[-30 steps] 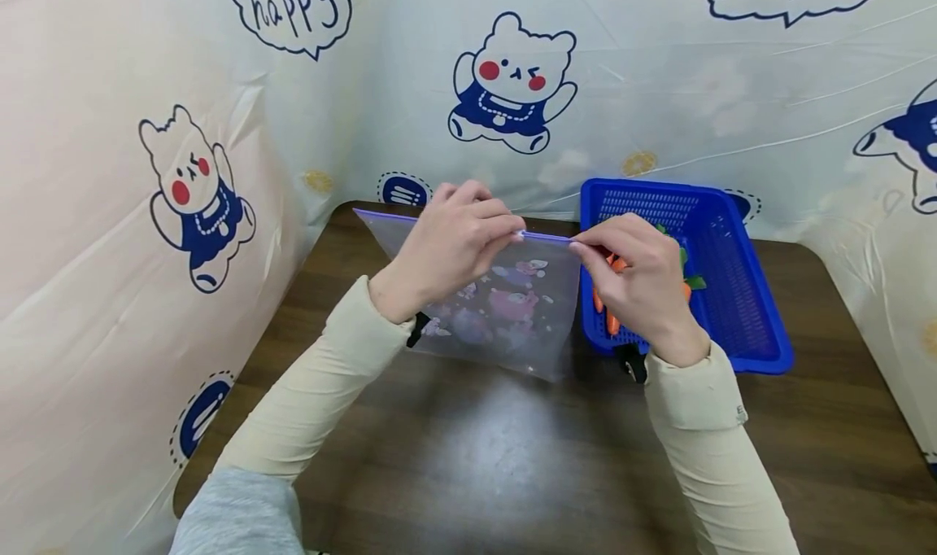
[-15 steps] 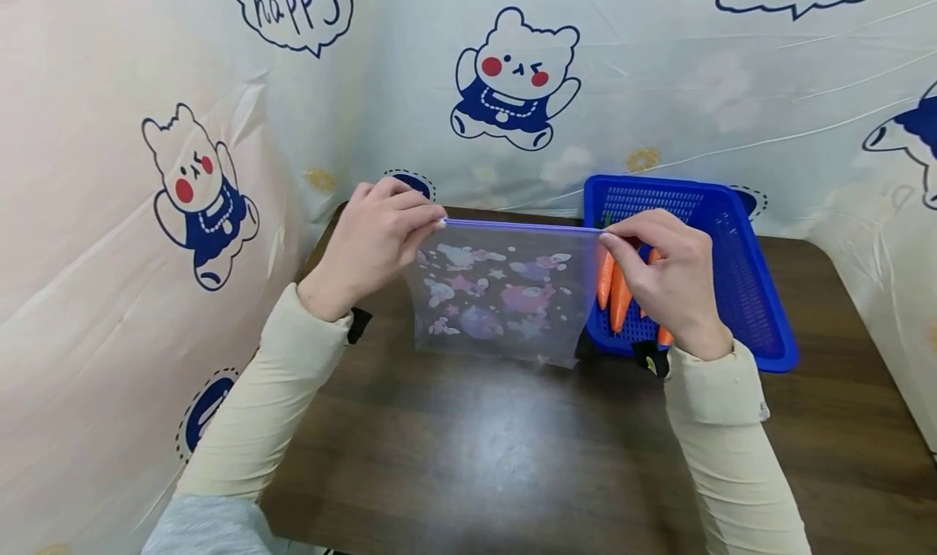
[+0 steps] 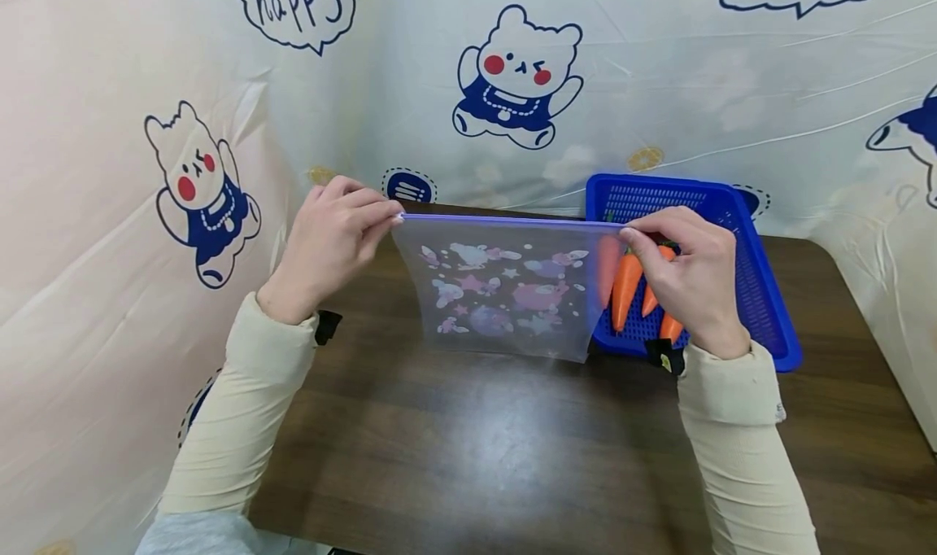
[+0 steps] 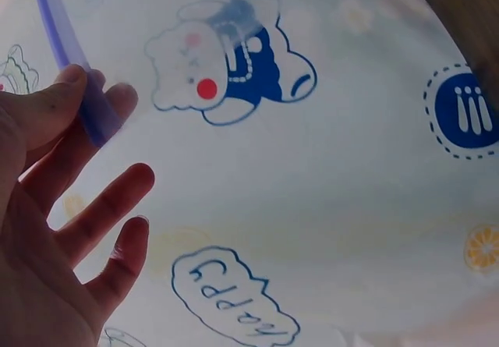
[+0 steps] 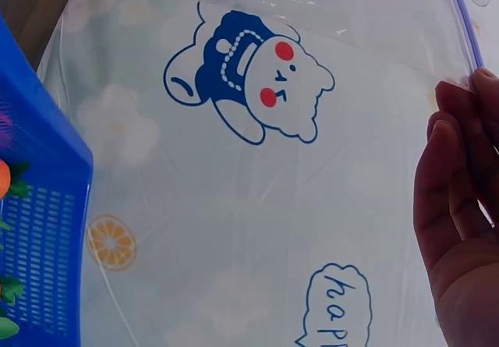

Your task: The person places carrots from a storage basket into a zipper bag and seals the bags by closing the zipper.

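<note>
A translucent zip bag [image 3: 505, 294] printed with pink, blue and white cartoon figures hangs between both hands, its purple zip strip [image 3: 505, 222] stretched along the top. My left hand [image 3: 329, 242] pinches the left end of that strip between thumb and forefinger. In the left wrist view, the other fingers [image 4: 117, 199] spread apart below the strip. At the opposite top corner my right hand [image 3: 688, 274] pinches the strip with thumb and forefinger. The bag looks flat, with nothing visible inside. Its right edge overlaps an orange carrot in the head view.
A blue perforated basket [image 3: 764, 294] stands at the back right, partly behind the right hand. Several orange carrots [image 3: 625, 290] with green tops lie in it. The brown wooden table [image 3: 505, 457] extends toward the front. A printed cloth [image 3: 659, 67] hangs behind and at the left.
My left hand has slid left along the zip strip from near the middle to its end. My right hand has shifted slightly right, and the bag has turned to face the head camera.
</note>
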Demonstrator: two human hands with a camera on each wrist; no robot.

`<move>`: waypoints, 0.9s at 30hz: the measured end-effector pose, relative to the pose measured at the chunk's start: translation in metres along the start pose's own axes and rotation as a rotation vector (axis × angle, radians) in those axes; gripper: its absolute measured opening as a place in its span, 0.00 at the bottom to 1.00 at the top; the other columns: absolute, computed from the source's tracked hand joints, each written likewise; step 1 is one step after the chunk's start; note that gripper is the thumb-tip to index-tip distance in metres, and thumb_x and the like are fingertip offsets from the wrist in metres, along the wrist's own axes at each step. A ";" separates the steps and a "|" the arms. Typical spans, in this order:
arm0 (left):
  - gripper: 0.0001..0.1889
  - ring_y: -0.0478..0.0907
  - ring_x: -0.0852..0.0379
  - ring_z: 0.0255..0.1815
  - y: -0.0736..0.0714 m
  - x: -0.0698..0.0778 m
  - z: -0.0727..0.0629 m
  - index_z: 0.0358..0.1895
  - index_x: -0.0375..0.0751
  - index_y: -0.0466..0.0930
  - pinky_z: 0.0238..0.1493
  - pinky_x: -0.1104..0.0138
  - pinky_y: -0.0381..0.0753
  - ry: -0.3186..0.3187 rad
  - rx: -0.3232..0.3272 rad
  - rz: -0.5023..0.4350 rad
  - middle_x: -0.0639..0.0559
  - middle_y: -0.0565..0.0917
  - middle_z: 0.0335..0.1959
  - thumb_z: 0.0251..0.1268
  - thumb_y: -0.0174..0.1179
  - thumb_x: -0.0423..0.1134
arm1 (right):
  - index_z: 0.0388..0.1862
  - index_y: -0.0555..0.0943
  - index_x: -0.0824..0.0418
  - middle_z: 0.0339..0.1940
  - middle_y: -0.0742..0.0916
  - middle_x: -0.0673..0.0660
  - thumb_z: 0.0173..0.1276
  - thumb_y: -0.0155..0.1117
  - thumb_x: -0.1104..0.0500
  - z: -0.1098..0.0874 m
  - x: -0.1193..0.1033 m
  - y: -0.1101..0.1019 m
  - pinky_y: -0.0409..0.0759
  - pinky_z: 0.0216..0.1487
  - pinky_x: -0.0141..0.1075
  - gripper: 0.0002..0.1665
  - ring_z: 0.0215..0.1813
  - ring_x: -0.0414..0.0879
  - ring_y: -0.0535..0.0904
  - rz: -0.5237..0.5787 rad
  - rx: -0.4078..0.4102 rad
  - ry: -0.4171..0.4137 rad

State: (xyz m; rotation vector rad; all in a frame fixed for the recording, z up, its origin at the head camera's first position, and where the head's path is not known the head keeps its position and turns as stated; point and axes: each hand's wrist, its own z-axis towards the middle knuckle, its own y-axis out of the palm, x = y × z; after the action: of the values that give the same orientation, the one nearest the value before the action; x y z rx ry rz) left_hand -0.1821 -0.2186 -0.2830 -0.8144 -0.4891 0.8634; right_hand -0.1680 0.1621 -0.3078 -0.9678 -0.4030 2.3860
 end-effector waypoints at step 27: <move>0.12 0.79 0.51 0.32 0.019 -0.002 0.006 0.50 0.34 0.83 0.35 0.62 0.77 -0.181 0.149 -0.167 0.41 0.82 0.43 0.65 0.60 0.32 | 0.30 0.85 0.69 0.26 0.85 0.54 0.60 0.67 0.70 -0.012 -0.008 0.013 0.78 0.31 0.23 0.02 0.28 0.34 0.80 0.217 0.039 -0.015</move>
State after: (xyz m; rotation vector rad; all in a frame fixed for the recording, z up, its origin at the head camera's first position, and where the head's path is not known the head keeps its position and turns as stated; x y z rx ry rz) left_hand -0.1969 -0.2103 -0.2945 -0.5537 -0.6345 0.8118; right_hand -0.1595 0.1475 -0.3176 -1.0224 -0.2678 2.5864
